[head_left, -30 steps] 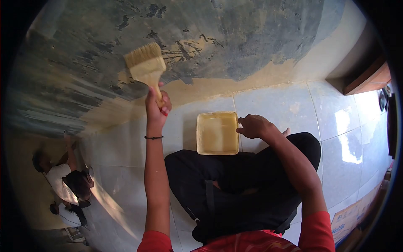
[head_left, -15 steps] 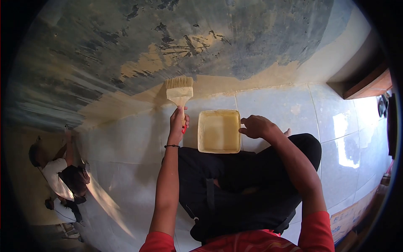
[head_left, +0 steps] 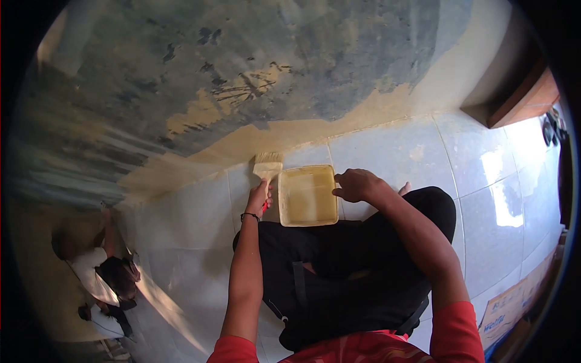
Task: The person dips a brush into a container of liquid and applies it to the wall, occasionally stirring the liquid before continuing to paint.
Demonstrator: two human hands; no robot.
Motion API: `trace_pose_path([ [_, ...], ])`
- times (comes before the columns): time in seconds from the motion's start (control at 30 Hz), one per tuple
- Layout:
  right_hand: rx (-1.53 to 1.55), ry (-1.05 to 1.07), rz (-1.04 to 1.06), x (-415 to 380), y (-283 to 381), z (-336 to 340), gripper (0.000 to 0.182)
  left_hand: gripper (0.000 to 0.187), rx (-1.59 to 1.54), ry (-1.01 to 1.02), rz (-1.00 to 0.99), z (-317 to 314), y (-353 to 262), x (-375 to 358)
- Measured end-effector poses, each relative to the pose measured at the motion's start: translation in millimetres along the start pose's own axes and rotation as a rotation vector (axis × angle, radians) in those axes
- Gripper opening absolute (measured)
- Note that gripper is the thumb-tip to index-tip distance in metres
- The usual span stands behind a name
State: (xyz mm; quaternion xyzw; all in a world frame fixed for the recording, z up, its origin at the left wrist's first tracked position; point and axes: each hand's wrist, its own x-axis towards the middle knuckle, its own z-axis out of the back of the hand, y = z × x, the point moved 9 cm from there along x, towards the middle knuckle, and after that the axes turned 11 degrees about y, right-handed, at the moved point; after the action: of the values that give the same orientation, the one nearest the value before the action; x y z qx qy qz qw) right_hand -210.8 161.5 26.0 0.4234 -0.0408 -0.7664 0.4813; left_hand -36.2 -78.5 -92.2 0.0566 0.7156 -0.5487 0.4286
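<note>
My left hand (head_left: 259, 199) is closed round the handle of a wide, flat paintbrush (head_left: 268, 168) with pale bristles and some red low on the handle. Its bristles point away from me, over the floor close to the foot of the wall. Just right of the brush is a square, cream-coloured paint container (head_left: 283, 209) with thin yellowish liquid (head_left: 308, 195) inside. At its right rim, the fingers of my right hand (head_left: 358, 184) pinch the edge. My crossed legs in black trousers are close behind the container.
Ahead rises a wall (head_left: 339, 72) with patchy dark grey-green and tan areas. Light tiles (head_left: 411, 151) cover the floor. A wooden piece of furniture (head_left: 525, 100) stands far right, a cardboard box (head_left: 505, 311) lower right. Two people (head_left: 100, 272) are at the left.
My left hand has drawn the brush down from the wall toward me, beside the container. The right hand keeps its place at the rim. The whole view has shifted slightly.
</note>
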Motion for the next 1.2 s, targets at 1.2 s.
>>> trace_pose_path([
  [1.2, -0.015, 0.031, -0.004, 3.5, -1.1, -3.5, 0.039, 0.041, -0.129, -0.180, -0.812, -26.3, -244.9, -196.6],
])
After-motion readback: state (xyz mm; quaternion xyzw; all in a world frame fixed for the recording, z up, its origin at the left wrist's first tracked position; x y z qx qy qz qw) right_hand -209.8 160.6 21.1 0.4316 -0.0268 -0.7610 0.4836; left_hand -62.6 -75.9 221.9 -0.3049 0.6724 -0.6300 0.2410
